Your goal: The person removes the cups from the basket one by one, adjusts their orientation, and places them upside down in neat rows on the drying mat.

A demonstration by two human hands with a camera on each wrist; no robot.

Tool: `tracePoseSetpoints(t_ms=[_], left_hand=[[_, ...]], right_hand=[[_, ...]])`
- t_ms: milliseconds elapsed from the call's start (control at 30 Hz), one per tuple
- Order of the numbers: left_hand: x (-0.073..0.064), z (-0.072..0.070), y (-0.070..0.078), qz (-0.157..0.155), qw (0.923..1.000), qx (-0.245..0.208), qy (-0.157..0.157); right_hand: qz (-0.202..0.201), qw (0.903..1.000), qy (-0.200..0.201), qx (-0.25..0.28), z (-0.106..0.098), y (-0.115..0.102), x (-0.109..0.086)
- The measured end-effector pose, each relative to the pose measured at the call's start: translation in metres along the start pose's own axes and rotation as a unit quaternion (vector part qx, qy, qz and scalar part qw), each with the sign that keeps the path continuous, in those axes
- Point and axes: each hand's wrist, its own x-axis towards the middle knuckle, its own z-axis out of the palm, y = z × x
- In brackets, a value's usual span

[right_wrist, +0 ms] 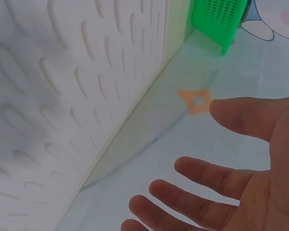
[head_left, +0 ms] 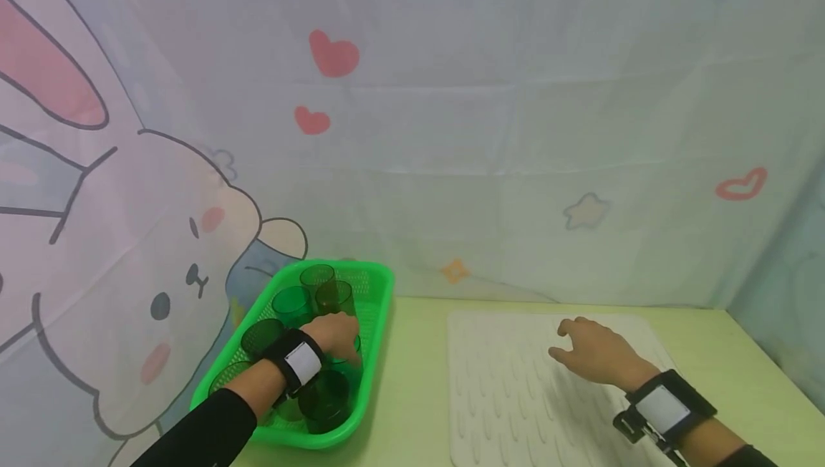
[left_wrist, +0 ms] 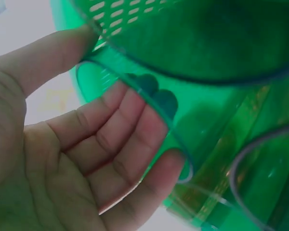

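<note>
In the head view my left hand (head_left: 336, 336) reaches into a green basket (head_left: 384, 295) among several tinted drinking glasses. In the left wrist view, the fingers of that hand (left_wrist: 82, 139) are extended at the rim of a green glass (left_wrist: 180, 137), their tips seen through its tinted wall. The thumb stands apart, near the rim of another dark-edged glass (left_wrist: 221, 57). My right hand (head_left: 596, 351) hovers over a white ridged mat (head_left: 496, 381). Its fingers (right_wrist: 202, 174) are spread and loosely bent, with nothing held in the right wrist view.
Other glasses in the basket include a green one (head_left: 292, 304) and a brownish one (head_left: 335, 298) at the back, and a dark one (head_left: 324, 399) in front. The pale yellow table (head_left: 412, 381) meets a printed cloth backdrop (head_left: 503, 223) behind.
</note>
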Motion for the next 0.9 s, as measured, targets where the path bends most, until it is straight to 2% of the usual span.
tracePoseSetpoints(t_ms=[300, 600, 900], left_hand=[[0.001, 0.001, 0.001, 0.030, 0.9995, -0.009, 0.012], [-0.004, 0.004, -0.002, 0.060, 0.9973, -0.007, 0.042], [-0.012, -0.006, -0.001, 0.072, 0.9954, -0.005, 0.063]], right_hand=[[0.005, 1.0000, 0.005, 0.004, -0.001, -0.001, -0.003], [0.008, 0.9997, 0.009, 0.021, 0.003, 0.000, -0.004], [0.014, 0.9989, 0.019, 0.042, 0.002, -0.003, -0.006]])
